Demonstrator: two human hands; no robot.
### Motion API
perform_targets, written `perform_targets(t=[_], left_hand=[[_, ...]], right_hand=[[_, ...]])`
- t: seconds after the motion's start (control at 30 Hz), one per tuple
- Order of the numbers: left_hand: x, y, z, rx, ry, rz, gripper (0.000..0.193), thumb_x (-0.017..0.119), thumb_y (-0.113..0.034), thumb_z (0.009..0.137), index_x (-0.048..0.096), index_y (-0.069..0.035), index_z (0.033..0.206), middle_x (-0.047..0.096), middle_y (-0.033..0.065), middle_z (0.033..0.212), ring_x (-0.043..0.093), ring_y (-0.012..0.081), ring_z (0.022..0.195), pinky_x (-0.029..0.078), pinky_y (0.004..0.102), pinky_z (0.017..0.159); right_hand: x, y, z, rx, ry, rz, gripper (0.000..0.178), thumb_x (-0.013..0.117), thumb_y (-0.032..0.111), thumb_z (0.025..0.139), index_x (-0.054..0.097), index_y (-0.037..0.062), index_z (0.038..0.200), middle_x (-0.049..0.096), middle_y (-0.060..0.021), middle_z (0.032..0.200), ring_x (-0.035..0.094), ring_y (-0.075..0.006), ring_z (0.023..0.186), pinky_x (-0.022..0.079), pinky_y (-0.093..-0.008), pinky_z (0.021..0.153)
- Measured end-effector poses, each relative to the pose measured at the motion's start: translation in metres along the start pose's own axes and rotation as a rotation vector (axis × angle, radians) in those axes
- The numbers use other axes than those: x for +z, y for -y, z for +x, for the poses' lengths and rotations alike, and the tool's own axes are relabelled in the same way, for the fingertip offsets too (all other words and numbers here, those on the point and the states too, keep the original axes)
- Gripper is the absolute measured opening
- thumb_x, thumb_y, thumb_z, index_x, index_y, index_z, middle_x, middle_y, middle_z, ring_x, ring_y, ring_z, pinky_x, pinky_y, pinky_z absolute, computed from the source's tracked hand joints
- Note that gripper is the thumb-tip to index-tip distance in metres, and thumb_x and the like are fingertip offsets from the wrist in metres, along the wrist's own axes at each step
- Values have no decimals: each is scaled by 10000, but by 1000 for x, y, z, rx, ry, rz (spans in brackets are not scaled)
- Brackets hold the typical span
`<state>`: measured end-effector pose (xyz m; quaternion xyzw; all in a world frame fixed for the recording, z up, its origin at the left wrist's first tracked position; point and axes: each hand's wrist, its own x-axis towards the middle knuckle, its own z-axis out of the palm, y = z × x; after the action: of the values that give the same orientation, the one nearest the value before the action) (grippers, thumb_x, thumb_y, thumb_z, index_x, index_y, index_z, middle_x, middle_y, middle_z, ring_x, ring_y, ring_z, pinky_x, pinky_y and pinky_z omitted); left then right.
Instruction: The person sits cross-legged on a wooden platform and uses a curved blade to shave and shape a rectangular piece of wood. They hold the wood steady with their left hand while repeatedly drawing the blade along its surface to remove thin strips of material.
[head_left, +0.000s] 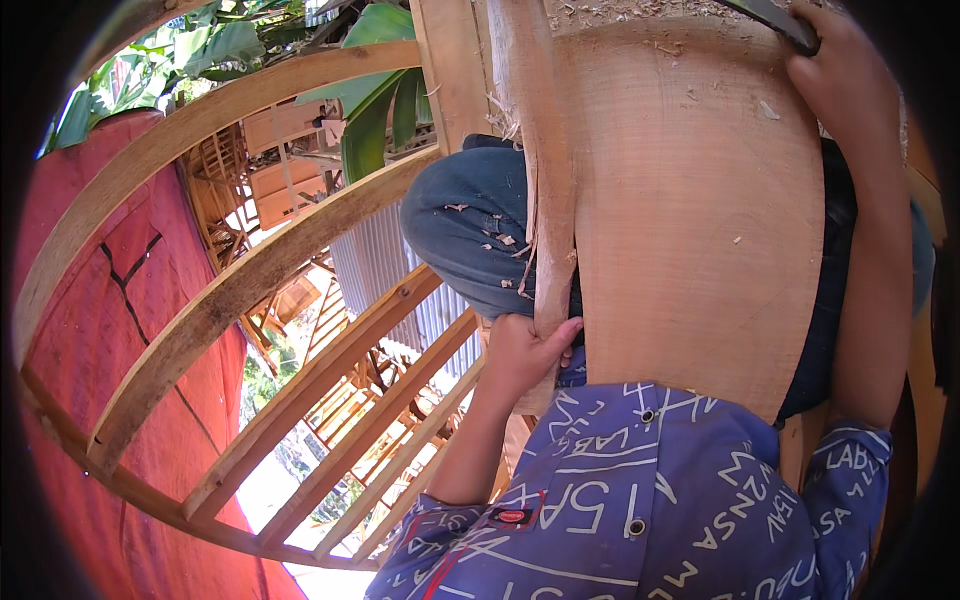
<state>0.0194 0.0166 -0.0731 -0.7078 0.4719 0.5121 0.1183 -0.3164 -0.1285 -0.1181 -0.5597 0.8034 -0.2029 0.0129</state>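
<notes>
My left hand (531, 352) is closed round the near end of a long, narrow wooden strip (556, 220), its thumb lying across the wood. The strip runs away from me over my left thigh, with rough, splintered fibres along its left edge. At the far right, my right hand (845, 62) grips a dark, flat tool (768, 20) that looks like a knife or machete; most of it lies beyond the upper edge. Between my legs, a broad, smooth wooden board (700, 250) reaches from my shirt to the far side, right beside the strip.
Wood shavings (650, 15) litter the board's far end, and some cling to my trouser leg (465, 230). To my left stands a curved wooden slatted frame (270, 250). Behind it are a red sheet (130, 300), corrugated metal (385, 260), stacked wooden frames and green leaves (380, 110).
</notes>
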Motion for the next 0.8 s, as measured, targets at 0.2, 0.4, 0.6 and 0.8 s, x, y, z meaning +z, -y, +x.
perform_targets(t=[0.2, 0.4, 0.6, 0.8], left_hand=[[-5, -8, -13, 44, -76, 154, 305, 619, -198, 907, 673, 55, 745, 640, 57, 594, 609, 107, 544, 465, 258, 524], [9, 1, -36, 154, -271, 192, 325, 662, -281, 865, 649, 22, 746, 606, 201, 626, 613, 362, 590, 465, 409, 568], [17, 18, -45, 210, -268, 184, 218, 622, -144, 870, 499, 20, 796, 564, 243, 718, 569, 437, 706, 434, 458, 625], [21, 22, -36, 202, -227, 141, 148, 583, -88, 850, 476, 14, 862, 550, 263, 735, 554, 461, 749, 419, 474, 646]], right_hand=[[15, -29, 0, 54, 132, -104, 254, 594, 216, 730, 671, 105, 946, 650, -175, 868, 624, -370, 848, 496, -447, 754], [24, -45, 9, 59, 283, -112, 374, 595, 376, 841, 663, 157, 1136, 671, -156, 1024, 628, -358, 974, 499, -435, 819], [21, -51, 8, 20, 239, -89, 407, 594, 435, 851, 676, 131, 1108, 673, -168, 1009, 627, -370, 973, 494, -428, 815], [11, -58, -1, 32, 154, 15, 367, 617, 439, 822, 702, 122, 986, 681, -146, 918, 638, -368, 904, 499, -429, 765]])
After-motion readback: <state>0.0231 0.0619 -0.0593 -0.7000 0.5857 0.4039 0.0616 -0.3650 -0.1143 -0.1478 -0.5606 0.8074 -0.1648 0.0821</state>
